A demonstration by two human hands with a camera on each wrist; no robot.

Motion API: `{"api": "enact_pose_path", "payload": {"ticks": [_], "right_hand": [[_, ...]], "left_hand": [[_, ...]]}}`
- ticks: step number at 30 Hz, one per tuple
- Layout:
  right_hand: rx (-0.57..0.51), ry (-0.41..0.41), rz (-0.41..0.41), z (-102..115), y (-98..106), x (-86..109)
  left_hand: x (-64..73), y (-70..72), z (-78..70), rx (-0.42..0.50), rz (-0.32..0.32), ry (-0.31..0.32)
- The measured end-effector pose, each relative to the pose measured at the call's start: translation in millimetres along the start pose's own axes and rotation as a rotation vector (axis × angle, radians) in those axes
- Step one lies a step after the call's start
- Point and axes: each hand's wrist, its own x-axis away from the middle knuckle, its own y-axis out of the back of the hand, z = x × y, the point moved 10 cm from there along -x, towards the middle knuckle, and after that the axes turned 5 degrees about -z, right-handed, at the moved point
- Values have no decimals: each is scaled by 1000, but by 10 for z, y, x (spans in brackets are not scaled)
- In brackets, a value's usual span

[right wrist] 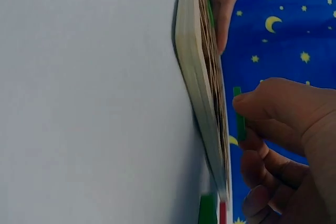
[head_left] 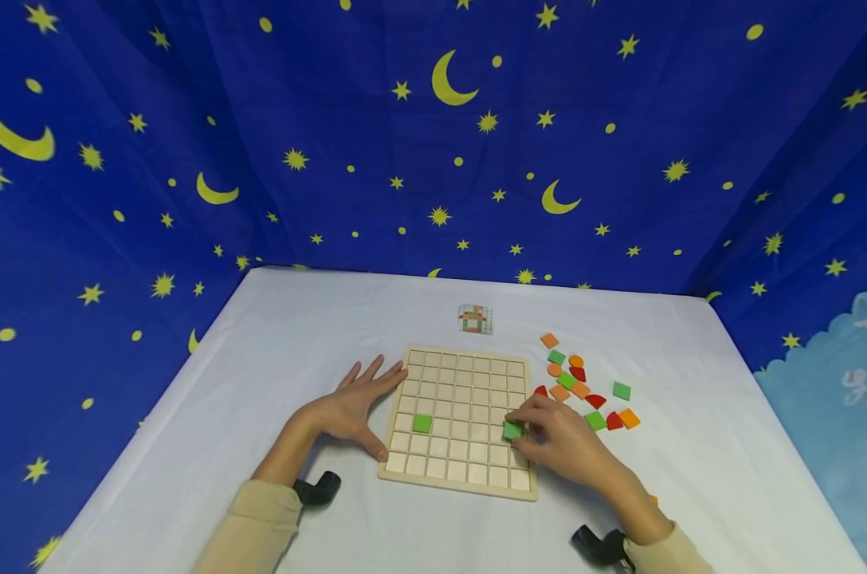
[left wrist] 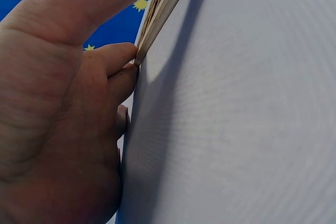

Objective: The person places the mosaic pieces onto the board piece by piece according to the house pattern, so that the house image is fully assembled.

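Note:
A square wooden grid board [head_left: 457, 483] lies on the white table, its cells framed by thin raised strips. One light green square tile [head_left: 422, 423] sits in a cell on its left side. My left hand [head_left: 351, 408] spreads its fingers along the board's left edge, thumb and a fingertip at the frame. Between thumb and fingers, my right hand [head_left: 570, 446] pinches a green square tile [head_left: 512, 431] over the right part of the board. In the right wrist view this tile [right wrist: 240, 121] shows edge-on, raised above the grid.
Loose orange, green and red pieces, such as an orange square [head_left: 550, 340] and a red quarter-round piece [head_left: 595, 401], lie right of the board. A small pattern card [head_left: 475, 319] is behind it. A blue star-patterned curtain [head_left: 376, 127] stands around the table.

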Motion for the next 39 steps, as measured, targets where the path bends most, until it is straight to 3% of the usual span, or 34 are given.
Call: {"api": "enact_pose_path", "payload": {"ticks": [28,39], "right_hand": [[-13,124,73,371,-273,-220],[-37,174,116,565,-478,-283]], "left_hand": [[-61,18,-24,-5,-8,-15],[-7,4,-11,0,1,-10]]}}
